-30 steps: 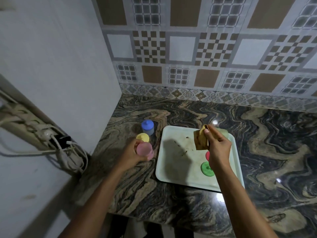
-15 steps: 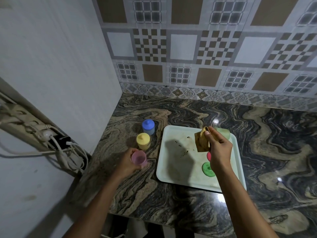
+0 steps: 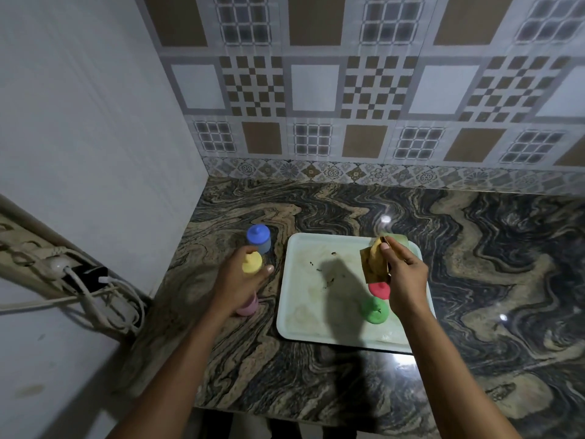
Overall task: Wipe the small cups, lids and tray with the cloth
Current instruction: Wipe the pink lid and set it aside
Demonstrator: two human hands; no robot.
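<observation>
A pale green tray point(image 3: 304, 324) lies on the marble counter with dark crumbs and smears on it. On its right side sit a red lid point(image 3: 379, 289) and a green lid point(image 3: 375, 310). A pale green cup point(image 3: 399, 240) shows at the tray's far right corner. My right hand point(image 3: 405, 280) hovers over the tray, pinching a crumpled yellow-brown cloth point(image 3: 373, 263). Left of the tray stand a blue cup point(image 3: 259, 239), a yellow cup point(image 3: 252, 263) and a pink cup point(image 3: 248, 308). My left hand point(image 3: 235, 280) has thumb and fingers around the yellow cup. The pink cup stands under that wrist, partly hidden.
A white wall point(image 3: 95, 137) closes the left side, and a tiled backsplash point(image 3: 380, 106) runs behind. A power strip with a tangle of cables point(image 3: 82, 280) hangs at the counter's left end. The counter's front edge point(image 3: 316, 416) is close to me.
My left hand has set the pink cup down on the counter and moved forward onto the yellow cup. My right hand keeps the cloth over the tray, nearly still.
</observation>
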